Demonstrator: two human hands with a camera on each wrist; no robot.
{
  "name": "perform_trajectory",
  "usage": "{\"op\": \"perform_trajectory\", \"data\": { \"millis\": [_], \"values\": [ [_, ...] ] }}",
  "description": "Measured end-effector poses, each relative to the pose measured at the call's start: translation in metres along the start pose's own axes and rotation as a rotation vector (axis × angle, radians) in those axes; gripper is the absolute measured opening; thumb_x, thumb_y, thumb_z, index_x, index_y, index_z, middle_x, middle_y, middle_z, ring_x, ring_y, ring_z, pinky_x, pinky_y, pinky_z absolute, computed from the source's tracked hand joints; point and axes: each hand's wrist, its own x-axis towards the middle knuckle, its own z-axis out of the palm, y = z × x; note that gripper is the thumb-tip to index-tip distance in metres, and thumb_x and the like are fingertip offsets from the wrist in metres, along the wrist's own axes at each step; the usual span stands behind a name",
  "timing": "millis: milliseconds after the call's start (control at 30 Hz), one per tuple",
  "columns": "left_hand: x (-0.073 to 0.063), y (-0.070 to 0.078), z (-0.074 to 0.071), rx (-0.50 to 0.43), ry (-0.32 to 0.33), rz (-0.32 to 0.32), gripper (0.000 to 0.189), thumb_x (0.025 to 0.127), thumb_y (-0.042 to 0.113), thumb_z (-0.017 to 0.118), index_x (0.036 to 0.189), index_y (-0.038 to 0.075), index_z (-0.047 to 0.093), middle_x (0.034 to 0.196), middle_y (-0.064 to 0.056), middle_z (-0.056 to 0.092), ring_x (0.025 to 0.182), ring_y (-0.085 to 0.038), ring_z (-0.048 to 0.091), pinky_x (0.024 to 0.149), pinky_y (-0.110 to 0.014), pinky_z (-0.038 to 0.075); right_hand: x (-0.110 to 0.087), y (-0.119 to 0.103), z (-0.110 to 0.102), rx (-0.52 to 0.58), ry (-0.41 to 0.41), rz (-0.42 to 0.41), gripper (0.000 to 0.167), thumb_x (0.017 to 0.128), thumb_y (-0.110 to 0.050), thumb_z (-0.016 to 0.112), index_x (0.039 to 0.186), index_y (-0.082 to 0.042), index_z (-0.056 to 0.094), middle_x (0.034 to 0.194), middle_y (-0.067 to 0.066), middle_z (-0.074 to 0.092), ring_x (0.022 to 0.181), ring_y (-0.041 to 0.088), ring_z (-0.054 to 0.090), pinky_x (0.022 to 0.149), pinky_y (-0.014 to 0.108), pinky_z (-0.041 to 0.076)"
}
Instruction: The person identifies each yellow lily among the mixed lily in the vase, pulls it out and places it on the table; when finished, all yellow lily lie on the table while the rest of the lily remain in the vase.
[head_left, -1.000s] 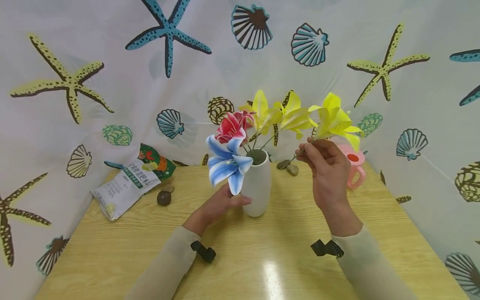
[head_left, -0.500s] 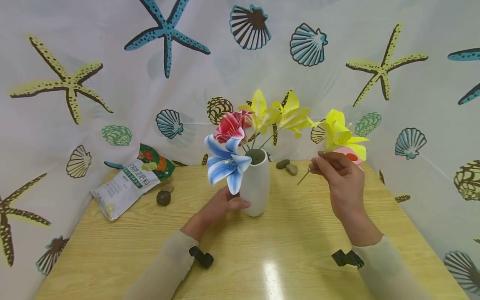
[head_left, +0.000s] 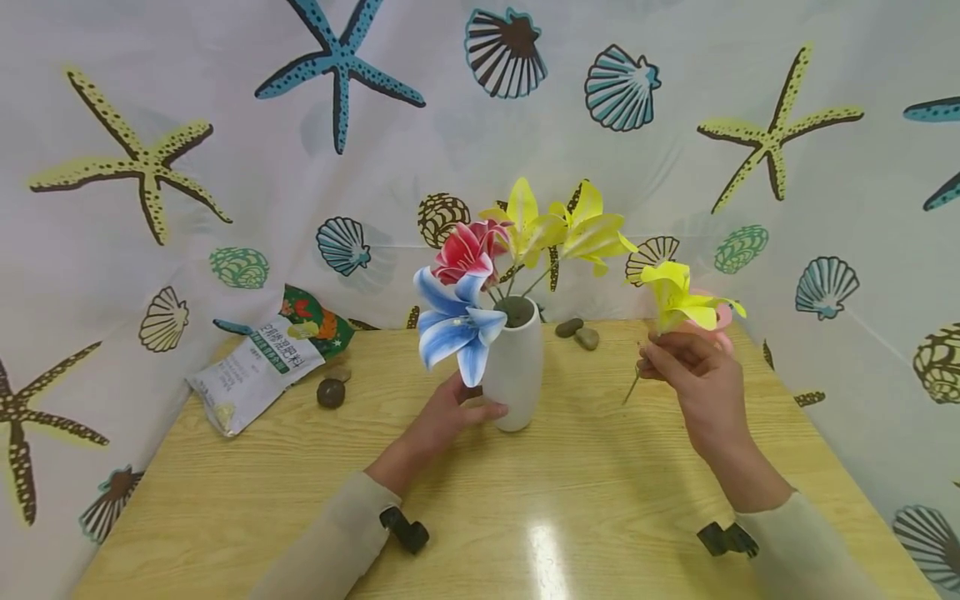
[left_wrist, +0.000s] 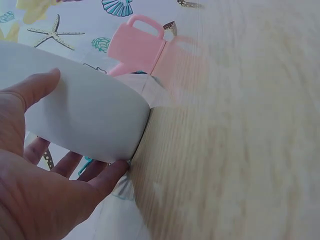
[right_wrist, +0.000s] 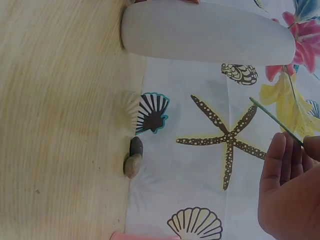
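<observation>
My left hand [head_left: 442, 418] grips the lower part of a white vase [head_left: 516, 375] that stands upright on the table. In the left wrist view the thumb lies on one side of the vase and the fingers curl round the other, near its base. Out of its mouth lean a blue-and-white lily [head_left: 459, 325], red-pink blooms [head_left: 468, 250] and two yellow lilies [head_left: 592, 229]. To the right, my right hand [head_left: 705, 387] pinches the short green stem [right_wrist: 275, 119] of another yellow lily [head_left: 678, 298], held above the table with the stem's free end pointing down-left.
A pink watering can [left_wrist: 136, 47] stands at the back right, partly behind the right hand in the head view. Two stones [head_left: 577, 332] lie behind the vase. On the left are a dark round stone [head_left: 331, 393] and a white-and-green bag [head_left: 262, 362]. A patterned cloth hangs behind.
My right hand has moved right and down, carrying the yellow lily away from the vase, and more of its stem shows. The left hand keeps its hold on the vase.
</observation>
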Motion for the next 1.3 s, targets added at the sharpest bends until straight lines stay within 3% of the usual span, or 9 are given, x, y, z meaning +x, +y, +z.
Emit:
{"op": "perform_trajectory", "data": {
  "millis": [200,400,700,867,1100,1300],
  "values": [
    [-0.002,0.002,0.006,-0.001,0.022,0.004,0.078,0.102,0.032,0.083,0.169,0.036,0.043,0.175,0.004,0.051,0.161,-0.036,0.05,0.135,-0.069,0.034,-0.004,0.005,-0.011,-0.095,-0.058,0.043,0.01,0.106,0.0,0.074,0.11,-0.007,0.08,0.109,-0.008,0.083,0.089,0.008,0.083,0.082,0.025,0.069],
    [-0.004,0.002,0.009,-0.012,0.044,-0.011,0.079,0.101,0.029,0.085,0.168,0.037,0.044,0.174,0.005,0.051,0.161,-0.037,0.05,0.134,-0.068,0.036,-0.007,0.014,-0.019,-0.175,-0.103,0.14,0.01,0.107,-0.006,0.075,0.114,-0.009,0.08,0.112,-0.013,0.083,0.087,0.007,0.082,0.081,0.024,0.069],
    [-0.005,0.0,0.011,-0.002,0.072,-0.017,0.075,0.101,0.028,0.085,0.167,0.034,0.048,0.172,0.003,0.054,0.156,-0.038,0.055,0.131,-0.067,0.041,-0.009,0.031,-0.03,-0.331,-0.18,0.258,0.036,0.108,-0.01,0.075,0.133,0.015,0.07,0.105,-0.017,0.082,0.087,0.006,0.081,0.082,0.026,0.069],
    [-0.008,0.001,0.011,0.012,0.1,-0.008,0.073,0.1,0.027,0.085,0.165,0.029,0.052,0.171,-0.001,0.056,0.154,-0.04,0.058,0.128,-0.067,0.045,-0.009,0.039,-0.029,-0.381,-0.238,0.341,0.042,0.108,-0.01,0.073,0.138,0.019,0.065,0.101,-0.009,0.084,0.088,0.007,0.081,0.083,0.029,0.07],
    [-0.013,0.002,0.01,-0.002,0.161,-0.011,0.068,0.099,0.026,0.086,0.161,0.028,0.059,0.166,-0.001,0.061,0.149,-0.039,0.062,0.126,-0.064,0.049,-0.01,0.047,-0.027,-0.433,-0.321,0.439,0.042,0.108,-0.011,0.073,0.138,0.018,0.066,0.117,0.016,0.083,0.091,0.014,0.082,0.086,0.033,0.071],
    [-0.014,0.003,0.011,-0.03,0.172,-0.009,0.065,0.099,0.021,0.086,0.159,0.021,0.06,0.164,-0.006,0.063,0.148,-0.039,0.063,0.125,-0.061,0.051,-0.011,0.055,-0.026,-0.464,-0.349,0.474,0.038,0.106,-0.012,0.077,0.131,0.016,0.07,0.106,0.011,0.083,0.086,0.011,0.079,0.082,0.034,0.071]
  ]
}}
